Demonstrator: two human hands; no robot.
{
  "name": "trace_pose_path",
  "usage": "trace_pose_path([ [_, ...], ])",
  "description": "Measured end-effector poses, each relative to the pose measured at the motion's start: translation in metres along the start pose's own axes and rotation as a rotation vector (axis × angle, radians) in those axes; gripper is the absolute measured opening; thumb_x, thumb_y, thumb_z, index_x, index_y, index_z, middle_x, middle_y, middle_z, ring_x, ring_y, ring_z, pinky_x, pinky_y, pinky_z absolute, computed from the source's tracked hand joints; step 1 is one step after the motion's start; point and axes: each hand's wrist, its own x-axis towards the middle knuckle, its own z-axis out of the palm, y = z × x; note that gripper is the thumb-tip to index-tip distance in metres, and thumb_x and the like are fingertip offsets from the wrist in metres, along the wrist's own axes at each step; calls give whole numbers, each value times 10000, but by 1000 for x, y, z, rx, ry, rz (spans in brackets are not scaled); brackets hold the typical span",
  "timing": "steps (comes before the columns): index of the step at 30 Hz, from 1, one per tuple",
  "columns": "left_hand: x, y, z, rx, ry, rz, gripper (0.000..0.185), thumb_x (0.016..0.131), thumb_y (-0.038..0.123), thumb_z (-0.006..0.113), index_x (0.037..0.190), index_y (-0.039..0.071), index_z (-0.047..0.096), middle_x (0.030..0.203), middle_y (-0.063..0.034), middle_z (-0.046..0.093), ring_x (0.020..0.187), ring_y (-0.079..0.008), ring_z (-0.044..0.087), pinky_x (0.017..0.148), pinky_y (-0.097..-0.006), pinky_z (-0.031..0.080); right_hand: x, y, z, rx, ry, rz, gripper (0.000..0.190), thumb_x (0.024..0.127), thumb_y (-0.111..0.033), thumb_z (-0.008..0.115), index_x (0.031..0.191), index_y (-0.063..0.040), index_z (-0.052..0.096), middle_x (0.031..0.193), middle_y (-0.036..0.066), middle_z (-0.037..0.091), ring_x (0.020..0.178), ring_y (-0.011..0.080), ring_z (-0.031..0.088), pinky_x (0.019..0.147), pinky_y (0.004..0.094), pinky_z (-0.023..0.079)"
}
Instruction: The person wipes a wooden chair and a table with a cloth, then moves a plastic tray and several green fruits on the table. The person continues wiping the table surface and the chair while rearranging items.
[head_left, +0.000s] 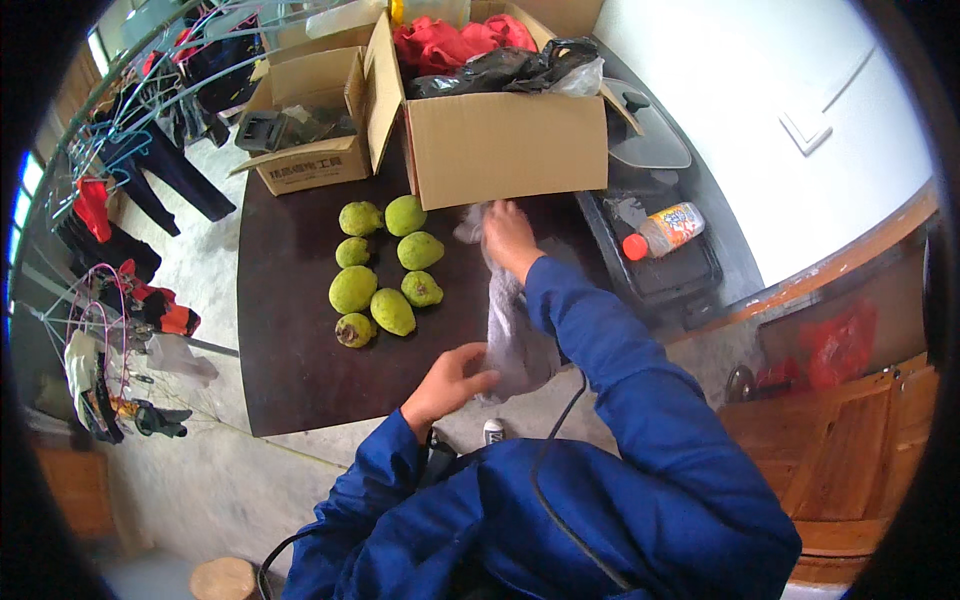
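A light grey cloth (514, 337) hangs over the near part of a dark tabletop (300, 382). My right hand (510, 236) grips its far end, just in front of the large cardboard box. Beside the cloth's lower left side is my left hand (450, 386), with thumb and fingers apart; whether a fingertip touches the cloth I cannot tell. Several green fruits (353, 289) stand in two columns on the tabletop, left of the cloth. One near fruit (355, 330) has a brown, rough end.
A large open cardboard box (514, 146) holds red cloth and black plastic bags. To its left stands a smaller open box (319, 161). A bottle (664, 231) with a red cap lies on a black electric griddle (667, 274) at the right, near a glass lid (652, 135).
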Motion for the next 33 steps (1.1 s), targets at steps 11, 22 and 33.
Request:
trace_pose_path([
  [11,132,180,-84,1429,896,956,690,653,390,744,1178,15,498,1151,-146,536,1109,-304,477,996,-410,330,-40,-13,-30,21,27,109,311,808,-138,546,1096,-27,511,1012,182,498,922,360,532,729,446,494],
  [22,203,208,-137,1724,727,516,724,570,712,643,867,64,520,759,-106,621,758,-271,636,636,-400,506,-61,31,-34,-45,197,549,274,835,-125,519,1086,-13,522,950,165,494,825,292,565,601,335,537],
  [33,214,264,-151,1627,714,523,767,537,738,661,865,53,551,816,-161,645,804,-332,632,678,-452,484,11,53,3,63,179,465,319,793,-86,519,1078,55,549,1021,215,501,930,370,513,742,375,497],
])
